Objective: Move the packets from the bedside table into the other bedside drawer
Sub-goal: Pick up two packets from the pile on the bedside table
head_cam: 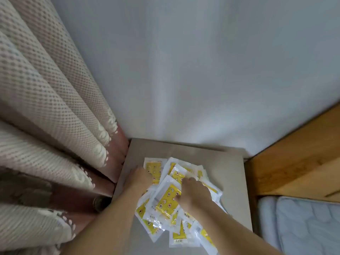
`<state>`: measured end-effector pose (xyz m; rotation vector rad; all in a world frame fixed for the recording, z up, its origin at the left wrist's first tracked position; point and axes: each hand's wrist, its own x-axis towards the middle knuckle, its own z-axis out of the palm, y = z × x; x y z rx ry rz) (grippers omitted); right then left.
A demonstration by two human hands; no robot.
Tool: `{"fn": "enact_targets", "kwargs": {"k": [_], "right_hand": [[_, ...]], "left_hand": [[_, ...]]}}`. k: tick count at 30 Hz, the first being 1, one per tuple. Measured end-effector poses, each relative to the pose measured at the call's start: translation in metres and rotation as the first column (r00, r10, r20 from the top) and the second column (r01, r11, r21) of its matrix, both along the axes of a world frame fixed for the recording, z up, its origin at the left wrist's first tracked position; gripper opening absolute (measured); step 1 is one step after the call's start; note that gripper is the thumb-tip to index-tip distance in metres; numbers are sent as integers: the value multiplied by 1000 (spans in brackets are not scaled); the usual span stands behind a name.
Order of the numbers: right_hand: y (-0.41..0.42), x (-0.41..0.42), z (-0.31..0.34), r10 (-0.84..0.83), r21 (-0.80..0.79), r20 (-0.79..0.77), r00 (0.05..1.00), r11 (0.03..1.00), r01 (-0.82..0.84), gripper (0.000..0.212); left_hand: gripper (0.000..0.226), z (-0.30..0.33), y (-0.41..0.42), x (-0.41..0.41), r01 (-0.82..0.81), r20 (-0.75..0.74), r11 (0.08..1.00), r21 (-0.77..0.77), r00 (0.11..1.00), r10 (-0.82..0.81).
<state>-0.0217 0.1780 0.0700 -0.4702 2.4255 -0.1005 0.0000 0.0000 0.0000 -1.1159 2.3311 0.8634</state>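
Grey bedside table (233, 183) bears heaped packets (166, 199) under both hands.

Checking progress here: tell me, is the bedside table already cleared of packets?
No, a loose pile of packets covers the bedside table.

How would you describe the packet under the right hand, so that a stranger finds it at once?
Find the grey bedside table between the curtain and the wooden bed frame. A heap of packets lies on it. The packet is on top, beside the right hand; its whole yellow face shows, unlike its half-covered neighbours.
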Motion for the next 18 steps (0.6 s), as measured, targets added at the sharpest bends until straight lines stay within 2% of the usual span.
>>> {"fn": "enact_targets", "kwargs": {"k": [1,4,8,13,18], "right_hand": [[-2,0,-5,12,27,-11,1000,1000,-12,34],[-5,1,-18,5,63,-74,997,998,-1,29],[-9,-1,-24,-23,67,-120,992,997,31,32],[-15,-2,-28,-7,133,-146,989,991,27,35],[-17,-2,-33,-29,118,-140,990,992,46,33]], "left_hand": [[13,-4,-2,0,-32,-7,999,-30,999,32],[25,-11,-9,-2,-104,-7,992,-75,995,103],[17,-15,-19,-4,-55,41,999,2,998,55],[15,-8,-21,-1,-48,-25,998,44,998,50],[17,-9,-24,5,-33,-64,995,90,997,38]]}}
